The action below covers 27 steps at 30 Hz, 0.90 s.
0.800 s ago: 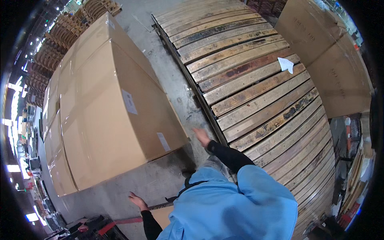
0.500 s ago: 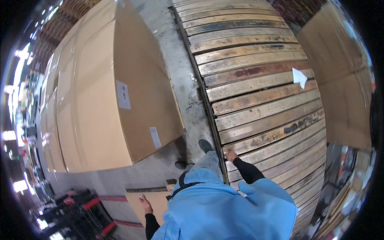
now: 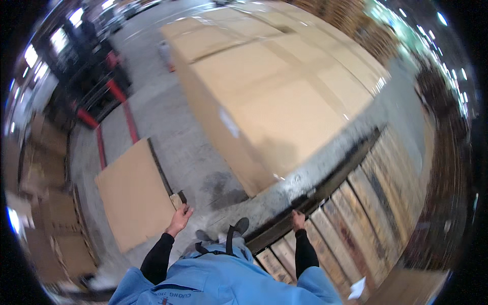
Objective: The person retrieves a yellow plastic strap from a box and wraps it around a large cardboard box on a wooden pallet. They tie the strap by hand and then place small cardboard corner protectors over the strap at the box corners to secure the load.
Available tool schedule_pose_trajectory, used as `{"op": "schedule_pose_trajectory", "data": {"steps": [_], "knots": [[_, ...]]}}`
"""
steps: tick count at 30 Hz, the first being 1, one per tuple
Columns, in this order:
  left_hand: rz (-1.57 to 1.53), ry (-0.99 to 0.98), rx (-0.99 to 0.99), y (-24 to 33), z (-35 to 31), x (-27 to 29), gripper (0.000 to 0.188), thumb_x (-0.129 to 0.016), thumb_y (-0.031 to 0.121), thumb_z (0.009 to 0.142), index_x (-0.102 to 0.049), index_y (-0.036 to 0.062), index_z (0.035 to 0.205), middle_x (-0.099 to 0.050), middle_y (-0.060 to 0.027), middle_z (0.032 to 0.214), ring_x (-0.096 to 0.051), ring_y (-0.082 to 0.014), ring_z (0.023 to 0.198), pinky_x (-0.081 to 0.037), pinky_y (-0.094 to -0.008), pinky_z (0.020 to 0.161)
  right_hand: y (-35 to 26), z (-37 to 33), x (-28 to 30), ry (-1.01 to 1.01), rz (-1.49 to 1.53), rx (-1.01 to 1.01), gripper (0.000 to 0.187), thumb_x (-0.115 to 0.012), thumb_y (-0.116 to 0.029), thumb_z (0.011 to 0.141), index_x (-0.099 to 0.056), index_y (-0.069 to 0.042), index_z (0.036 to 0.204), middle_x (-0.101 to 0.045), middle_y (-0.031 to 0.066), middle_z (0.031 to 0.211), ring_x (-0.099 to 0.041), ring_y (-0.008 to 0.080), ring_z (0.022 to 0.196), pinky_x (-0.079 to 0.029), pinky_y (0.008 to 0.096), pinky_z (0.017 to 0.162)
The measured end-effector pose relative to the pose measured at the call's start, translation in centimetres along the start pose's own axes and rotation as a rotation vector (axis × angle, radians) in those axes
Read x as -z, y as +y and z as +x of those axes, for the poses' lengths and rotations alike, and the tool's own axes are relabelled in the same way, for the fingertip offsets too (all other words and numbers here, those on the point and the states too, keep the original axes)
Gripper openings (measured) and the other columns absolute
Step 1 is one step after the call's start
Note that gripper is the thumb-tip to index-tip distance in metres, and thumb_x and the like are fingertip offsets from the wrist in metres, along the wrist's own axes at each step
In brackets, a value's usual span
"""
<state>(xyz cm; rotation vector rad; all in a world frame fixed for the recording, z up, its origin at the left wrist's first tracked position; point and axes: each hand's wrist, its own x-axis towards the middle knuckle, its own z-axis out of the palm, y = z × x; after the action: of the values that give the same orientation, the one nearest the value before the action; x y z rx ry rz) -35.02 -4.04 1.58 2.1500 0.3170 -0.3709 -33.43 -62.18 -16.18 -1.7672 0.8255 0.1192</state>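
- Looking down from the head view, the wooden pallet deck [image 3: 366, 203] serves as the landmark, stretching to the person's right with its dark front edge running diagonally.
- The right hand [image 3: 298, 220] rests on that dark edge, fingers curled over it; whether it truly grips is too blurred to tell.
- The left hand [image 3: 180, 218] hangs left of the pallet, loosely open, fingertips at the near corner of a flat cardboard sheet [image 3: 134, 195] lying on the concrete floor [image 3: 198, 152].
- Beyond the pallet's edge stands a stack of large cardboard boxes [image 3: 274, 96].
- A small white paper scrap [image 3: 357, 287] lies on the pallet's near planks.
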Motion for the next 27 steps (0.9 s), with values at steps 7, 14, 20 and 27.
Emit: {"op": "schedule_pose_trajectory", "data": {"steps": [7,14,20,27], "knots": [[-0.075,0.414,0.552,-21.3,-17.3,0.1,0.070,-0.064,0.047,0.089,-0.052,-0.0099,0.129,-0.064,-0.0297,0.119,-0.061,-0.0397,0.116,-0.049,-0.0428,0.098,-3.4,-2.8,-10.0,-0.436,-0.052,0.003,0.018,-0.060,-0.017,0.089,-0.053,-0.012,0.073,-0.052,0.0003,0.064,-0.051,0.0145,0.051,-0.034,0.0305,0.039],[-0.194,0.722,1.073,-32.7,-33.2,-4.6,0.057,-0.062,0.044,0.089,-0.055,0.0004,0.124,-0.055,-0.0295,0.129,-0.056,-0.0450,0.117,-0.047,-0.0529,0.097,-5.8,-17.0,-27.5,-1.086,-0.555,0.208,0.041,-0.062,-0.029,0.093,-0.062,-0.002,0.124,-0.069,0.0091,0.099,-0.067,0.0187,0.082,-0.054,0.0338,0.071],[-0.642,0.882,1.712,-34.9,-42.3,-13.5,0.089,-0.058,0.059,0.090,-0.028,0.0021,0.151,-0.018,-0.0336,0.156,-0.024,-0.0521,0.141,-0.028,-0.0583,0.113,-10.0,-28.6,-40.7,-1.431,-1.289,0.659,0.050,-0.065,-0.035,0.093,-0.062,0.004,0.124,-0.071,0.0146,0.104,-0.067,0.0199,0.090,-0.053,0.0336,0.078],[-1.331,1.241,1.800,-39.6,-44.4,-16.5,0.102,-0.048,0.079,0.083,-0.031,0.0018,0.147,-0.025,-0.0418,0.149,-0.010,-0.0534,0.145,-0.013,-0.0676,0.113,-16.2,-44.2,-59.0,-1.359,-1.445,1.008,0.043,-0.066,-0.026,0.090,-0.065,0.005,0.120,-0.071,0.0109,0.093,-0.065,0.0185,0.081,-0.051,0.0328,0.072]]}}
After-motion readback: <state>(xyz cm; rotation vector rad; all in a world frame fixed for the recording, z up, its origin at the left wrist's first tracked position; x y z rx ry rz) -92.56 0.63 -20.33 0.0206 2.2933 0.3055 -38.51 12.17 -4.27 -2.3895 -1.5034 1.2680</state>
